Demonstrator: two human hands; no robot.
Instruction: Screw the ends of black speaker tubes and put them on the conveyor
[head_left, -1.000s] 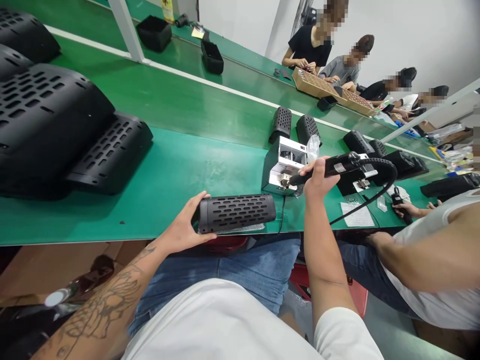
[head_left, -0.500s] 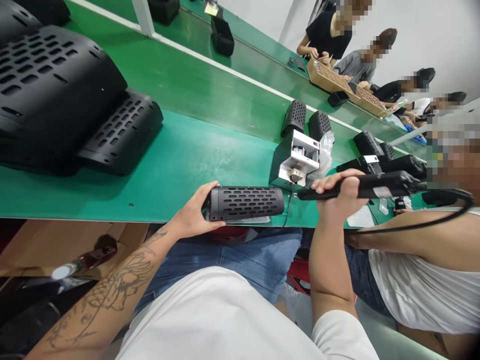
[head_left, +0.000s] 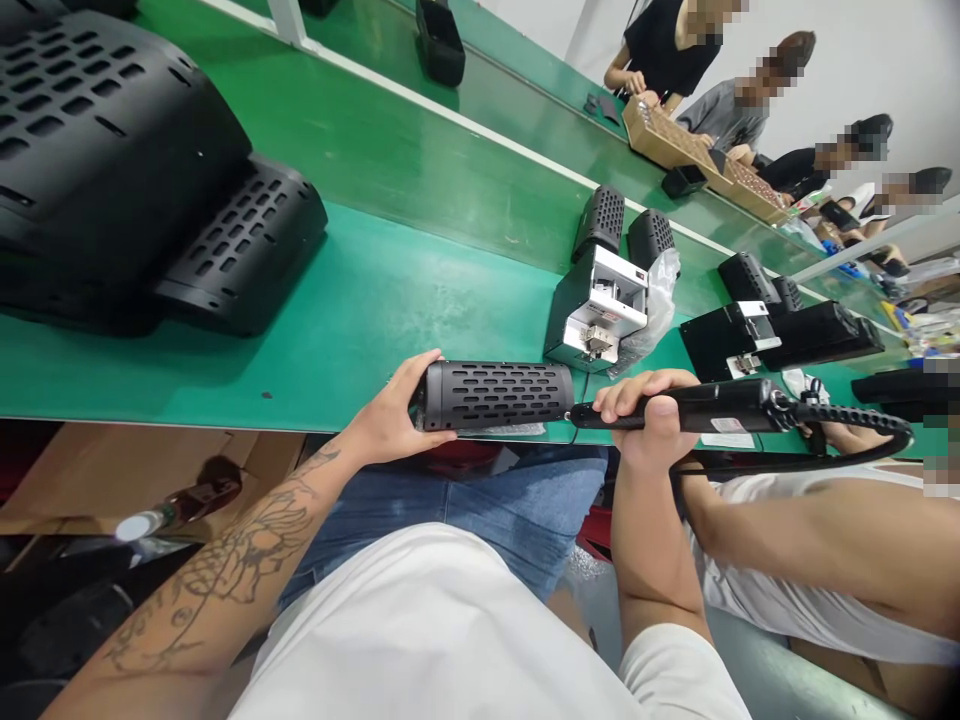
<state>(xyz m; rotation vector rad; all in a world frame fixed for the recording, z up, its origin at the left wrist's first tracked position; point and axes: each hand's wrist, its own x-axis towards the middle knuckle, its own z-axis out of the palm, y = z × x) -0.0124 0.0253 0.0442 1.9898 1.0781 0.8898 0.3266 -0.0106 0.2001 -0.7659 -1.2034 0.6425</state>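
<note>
My left hand (head_left: 390, 412) grips the left end of a black perforated housing (head_left: 501, 394), thumb and fingers around its end. The housing lies lengthwise along the front edge of the green bench (head_left: 420, 290). In my right hand (head_left: 651, 420) is a black electric screwdriver (head_left: 720, 408), held level, its cable trailing off to the right. Its tip is at the right end of the housing; whether it touches a screw is too small to tell. Just behind stands a black and silver screw feeder (head_left: 600, 312), with a clear plastic bag (head_left: 657, 300) against its right side.
Large black perforated housings (head_left: 97, 170) are stacked at the left. Two more housings (head_left: 600, 222) stand behind the feeder. A co-worker's arm (head_left: 825, 525) is close on my right, beside a second feeder (head_left: 731, 338). Several people work across the bench near a cardboard tray (head_left: 667, 140).
My right hand has brought the screwdriver left and down, so its tip now meets the housing's right end. My left hand keeps its hold. The co-worker at right has shifted.
</note>
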